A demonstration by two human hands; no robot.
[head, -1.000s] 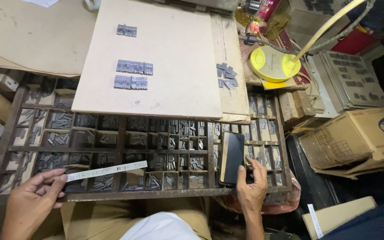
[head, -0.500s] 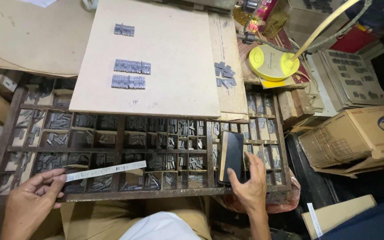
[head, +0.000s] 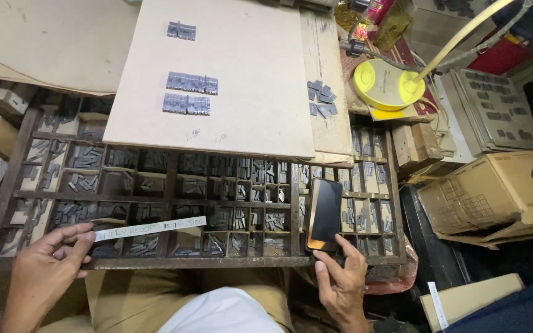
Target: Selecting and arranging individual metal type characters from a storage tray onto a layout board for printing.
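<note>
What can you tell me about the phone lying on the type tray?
The phone is a slim dark slab with rounded corners and a glossy black screen that is off, showing an orange reflection near its lower edge. It lies face up, slightly tilted, across the compartments near the right end of the wooden tray. The right hand touches its bottom edge with fingertips. Nothing else rests on it.

L hand (head: 47, 271) pinches paper strip (head: 149, 228); R hand (head: 340, 280) touches phone (head: 324, 214) on type tray (head: 168, 200).

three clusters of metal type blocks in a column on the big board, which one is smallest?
The top cluster, near the far edge of the board: a short single group. The middle cluster and bottom cluster below it are longer rows, lying close together.
</note>
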